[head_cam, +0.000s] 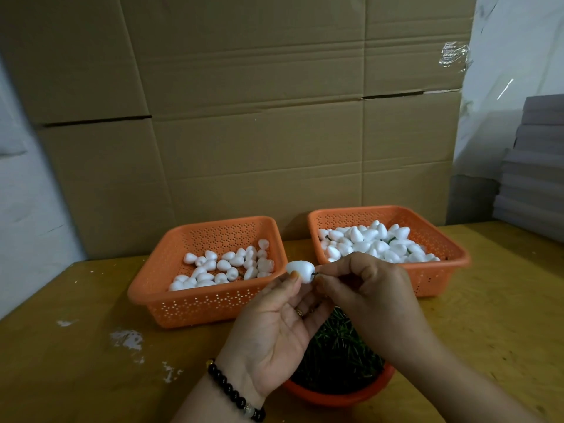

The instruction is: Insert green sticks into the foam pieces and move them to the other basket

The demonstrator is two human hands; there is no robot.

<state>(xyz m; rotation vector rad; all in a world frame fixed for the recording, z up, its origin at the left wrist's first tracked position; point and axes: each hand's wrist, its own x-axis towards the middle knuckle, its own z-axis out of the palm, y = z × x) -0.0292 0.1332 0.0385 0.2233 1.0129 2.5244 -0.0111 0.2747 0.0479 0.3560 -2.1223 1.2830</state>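
Head view: left of the grip, a perforated orange plastic basket (158,296) of white egg-shaped foam pieces is seen. The left hand (268,331) pinches one white foam piece (300,271) between thumb and fingertips; at its right end a thin green stick (315,273) is pinched by the right hand (370,296). Below the grip a round orange bowl of green sticks (335,358) is set. Right of the grip, a fuller second orange basket (451,264) is seen. The foam is judged light and easily dented, best held gently at its sides.
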